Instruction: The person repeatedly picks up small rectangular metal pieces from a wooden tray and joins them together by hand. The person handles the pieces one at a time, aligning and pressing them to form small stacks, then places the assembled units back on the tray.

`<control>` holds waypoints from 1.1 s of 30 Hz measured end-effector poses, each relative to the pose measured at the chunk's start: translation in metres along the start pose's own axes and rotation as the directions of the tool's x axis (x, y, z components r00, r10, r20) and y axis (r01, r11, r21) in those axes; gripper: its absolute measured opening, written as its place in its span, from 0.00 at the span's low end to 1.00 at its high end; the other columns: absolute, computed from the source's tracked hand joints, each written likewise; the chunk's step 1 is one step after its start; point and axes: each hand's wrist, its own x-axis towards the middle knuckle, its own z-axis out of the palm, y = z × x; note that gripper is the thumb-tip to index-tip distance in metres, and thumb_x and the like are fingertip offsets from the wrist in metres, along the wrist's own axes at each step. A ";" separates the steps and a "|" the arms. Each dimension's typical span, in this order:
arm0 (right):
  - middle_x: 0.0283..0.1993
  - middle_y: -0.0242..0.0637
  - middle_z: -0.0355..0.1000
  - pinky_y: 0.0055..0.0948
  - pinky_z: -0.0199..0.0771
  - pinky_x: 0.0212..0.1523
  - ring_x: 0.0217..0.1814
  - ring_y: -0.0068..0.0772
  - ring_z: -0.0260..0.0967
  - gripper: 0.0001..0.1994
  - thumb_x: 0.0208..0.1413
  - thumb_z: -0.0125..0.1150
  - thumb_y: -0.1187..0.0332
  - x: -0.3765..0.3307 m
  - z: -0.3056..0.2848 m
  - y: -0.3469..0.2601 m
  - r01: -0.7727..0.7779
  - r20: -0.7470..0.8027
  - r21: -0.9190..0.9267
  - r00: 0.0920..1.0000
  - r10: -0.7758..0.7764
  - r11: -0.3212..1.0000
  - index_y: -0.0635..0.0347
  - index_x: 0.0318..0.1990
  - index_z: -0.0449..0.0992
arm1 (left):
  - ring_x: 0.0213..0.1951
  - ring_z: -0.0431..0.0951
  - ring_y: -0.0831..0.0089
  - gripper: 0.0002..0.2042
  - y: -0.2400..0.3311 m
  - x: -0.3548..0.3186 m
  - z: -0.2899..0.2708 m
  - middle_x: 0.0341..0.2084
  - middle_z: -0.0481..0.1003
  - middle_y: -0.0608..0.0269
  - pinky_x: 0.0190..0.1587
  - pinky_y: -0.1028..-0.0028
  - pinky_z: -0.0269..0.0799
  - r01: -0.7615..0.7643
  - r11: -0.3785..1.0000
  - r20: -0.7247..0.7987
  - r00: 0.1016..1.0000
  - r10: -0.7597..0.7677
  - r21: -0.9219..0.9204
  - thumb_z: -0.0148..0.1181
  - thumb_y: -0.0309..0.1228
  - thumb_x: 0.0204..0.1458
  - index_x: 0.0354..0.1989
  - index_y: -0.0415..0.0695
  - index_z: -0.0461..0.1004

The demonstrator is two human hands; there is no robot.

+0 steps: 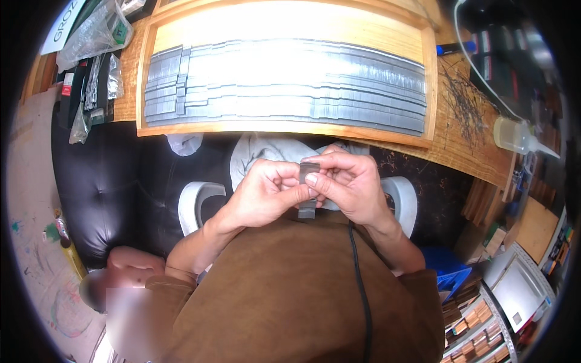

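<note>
Both of my hands are together in front of my chest, just below the near edge of a wooden tray. Between them stands a narrow, flat grey metal piece point(307, 212), perhaps a small bundle of thin strips; I cannot tell which. My left hand point(266, 192) pinches it from the left with the thumb across its middle. From the right, my right hand point(351, 184) grips its upper part, thumb on the front face. Rows of thin dark-grey metal strips point(254, 100) lie closely packed in the wooden tray point(284, 128).
A clear squeeze bottle point(513, 135) with a long nozzle lies at the wooden table's point(484, 160) right side, near scattered thin dark bits point(466, 100). Plastic bags point(97, 42) lie at the far left. A person's arm point(134, 266) shows at lower left. Below right is a blue crate point(445, 269).
</note>
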 end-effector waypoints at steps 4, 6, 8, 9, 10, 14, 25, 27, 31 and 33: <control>0.40 0.34 0.73 0.18 0.79 0.30 0.35 0.18 0.75 0.10 0.65 0.64 0.78 0.000 0.001 -0.003 -0.048 -0.023 0.025 0.999 0.048 0.999 0.72 0.50 0.82 | 0.40 0.83 0.78 0.08 0.000 -0.001 -0.001 0.37 0.84 0.59 0.44 0.77 0.78 0.028 0.999 -0.008 1.000 -0.028 0.034 0.61 0.22 0.65 0.48 0.32 0.81; 0.41 0.35 0.73 0.18 0.78 0.30 0.36 0.19 0.75 0.09 0.65 0.64 0.78 0.000 0.000 0.002 -0.022 -0.034 0.005 0.999 0.023 1.000 0.72 0.50 0.82 | 0.40 0.83 0.78 0.08 -0.002 0.000 0.000 0.36 0.84 0.59 0.44 0.77 0.78 0.025 0.999 -0.012 1.000 -0.024 0.038 0.61 0.22 0.65 0.48 0.32 0.81; 0.41 0.34 0.73 0.18 0.79 0.30 0.36 0.19 0.75 0.09 0.65 0.63 0.78 0.000 -0.001 0.004 0.000 -0.032 -0.005 0.999 -0.001 1.000 0.72 0.50 0.82 | 0.40 0.82 0.78 0.08 -0.003 0.002 0.002 0.36 0.84 0.59 0.44 0.77 0.78 0.008 1.000 -0.023 1.000 -0.008 0.010 0.62 0.22 0.65 0.48 0.32 0.81; 0.41 0.34 0.73 0.18 0.79 0.30 0.36 0.19 0.75 0.09 0.65 0.63 0.78 0.000 -0.001 0.005 0.012 -0.031 -0.010 0.999 -0.012 1.000 0.72 0.50 0.82 | 0.40 0.82 0.78 0.08 -0.004 0.002 0.002 0.36 0.84 0.59 0.44 0.77 0.78 0.014 1.000 -0.024 1.000 -0.014 0.007 0.61 0.22 0.65 0.48 0.32 0.81; 0.41 0.35 0.73 0.18 0.80 0.30 0.36 0.19 0.75 0.09 0.65 0.63 0.79 -0.001 -0.001 0.003 -0.003 -0.027 -0.004 1.000 0.003 1.000 0.72 0.50 0.82 | 0.40 0.82 0.78 0.08 -0.003 0.001 0.002 0.36 0.84 0.59 0.45 0.77 0.78 0.019 1.000 -0.025 0.999 -0.019 0.003 0.61 0.22 0.65 0.48 0.32 0.81; 0.41 0.35 0.73 0.18 0.81 0.31 0.37 0.20 0.76 0.10 0.63 0.63 0.81 -0.001 0.000 -0.002 -0.019 0.001 0.017 1.000 0.019 1.000 0.72 0.50 0.82 | 0.40 0.82 0.77 0.09 -0.001 0.000 0.000 0.37 0.83 0.59 0.46 0.76 0.79 -0.003 1.000 0.013 1.000 0.003 0.004 0.61 0.22 0.65 0.50 0.32 0.81; 0.39 0.35 0.75 0.18 0.77 0.30 0.34 0.19 0.75 0.10 0.62 0.64 0.81 0.001 0.001 -0.005 -0.039 0.016 0.027 0.999 0.039 0.999 0.73 0.50 0.81 | 0.40 0.85 0.72 0.09 0.004 -0.001 -0.004 0.37 0.85 0.57 0.41 0.77 0.80 0.044 0.998 0.031 0.999 -0.045 0.034 0.63 0.24 0.65 0.49 0.33 0.81; 0.38 0.35 0.75 0.19 0.76 0.29 0.33 0.19 0.75 0.09 0.63 0.64 0.80 0.001 -0.002 0.000 -0.091 0.016 0.089 0.996 0.090 0.992 0.74 0.49 0.81 | 0.39 0.87 0.71 0.09 0.009 -0.002 -0.002 0.37 0.85 0.57 0.38 0.78 0.81 0.127 0.992 0.004 0.992 -0.127 0.015 0.64 0.25 0.64 0.49 0.35 0.82; 0.37 0.36 0.74 0.18 0.72 0.28 0.30 0.20 0.73 0.08 0.64 0.65 0.79 0.002 0.000 -0.001 -0.192 0.004 0.180 0.981 0.195 0.965 0.73 0.48 0.81 | 0.38 0.88 0.70 0.08 0.013 -0.002 0.000 0.37 0.86 0.58 0.35 0.79 0.81 0.201 0.980 -0.031 0.979 -0.201 -0.010 0.64 0.25 0.64 0.48 0.37 0.82; 0.37 0.36 0.74 0.18 0.73 0.29 0.31 0.21 0.74 0.08 0.64 0.65 0.78 0.001 -0.001 -0.001 -0.209 0.019 0.194 0.978 0.209 0.958 0.73 0.48 0.81 | 0.38 0.88 0.71 0.08 0.014 -0.002 0.001 0.37 0.86 0.58 0.34 0.79 0.81 0.205 0.979 -0.041 0.978 -0.205 -0.002 0.64 0.26 0.64 0.48 0.37 0.82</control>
